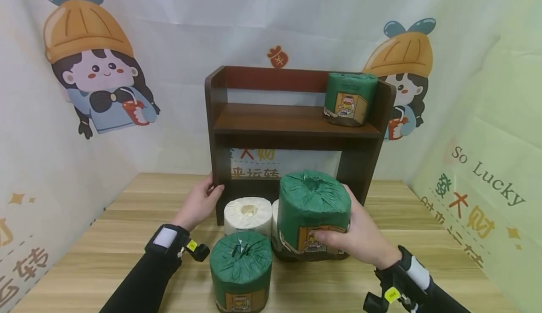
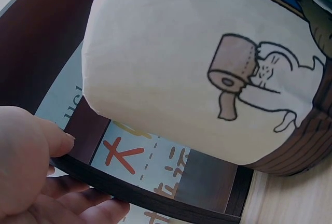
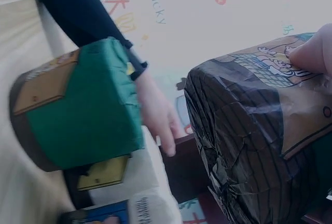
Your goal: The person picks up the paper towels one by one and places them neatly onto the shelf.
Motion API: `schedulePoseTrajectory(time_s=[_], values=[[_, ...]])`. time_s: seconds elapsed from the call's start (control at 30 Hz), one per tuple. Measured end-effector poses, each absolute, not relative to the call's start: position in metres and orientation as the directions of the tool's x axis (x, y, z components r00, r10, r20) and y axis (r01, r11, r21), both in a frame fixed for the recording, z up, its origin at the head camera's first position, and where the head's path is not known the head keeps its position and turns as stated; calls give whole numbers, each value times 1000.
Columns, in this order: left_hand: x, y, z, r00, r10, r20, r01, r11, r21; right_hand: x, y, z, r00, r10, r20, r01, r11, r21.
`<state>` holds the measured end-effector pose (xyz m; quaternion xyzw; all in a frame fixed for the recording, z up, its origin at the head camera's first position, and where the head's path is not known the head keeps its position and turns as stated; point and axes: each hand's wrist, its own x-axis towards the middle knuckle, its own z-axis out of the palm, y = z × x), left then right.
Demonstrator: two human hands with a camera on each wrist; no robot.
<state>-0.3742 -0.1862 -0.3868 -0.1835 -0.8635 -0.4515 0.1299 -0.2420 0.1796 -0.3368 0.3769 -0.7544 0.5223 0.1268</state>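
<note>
While the right hand (image 1: 365,237), thumb spread across its front, grips a green paper-wrapped cylindrical roll (image 1: 314,204) before a dark-brown wooden shelf (image 1: 275,117), the left hand (image 1: 200,204) pinches the shelf's left upright (image 1: 218,162).

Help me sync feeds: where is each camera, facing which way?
On head: faces forward and down at a brown wooden shelf; shows left hand, right hand, black sleeves.
On left wrist: faces a white cylindrical wrapped roll; shows left hand.
On right wrist: faces the held green cylindrical wrapped roll; shows right thumb, left hand, sleeve.
Head and right wrist share that roll.
</note>
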Motion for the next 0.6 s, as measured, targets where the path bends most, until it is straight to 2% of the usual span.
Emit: schedulePoseTrajectory(time_s=[0.27,0.6], values=[[-374,-186,-387,-899,199,390,434,529,729,-255,176,-314,-641,-436,632,-745,154,-649],[-374,-186,-387,-894,205,399,445,522,728,-268,174,-288,-707,-350,615,-701,223,-678]])
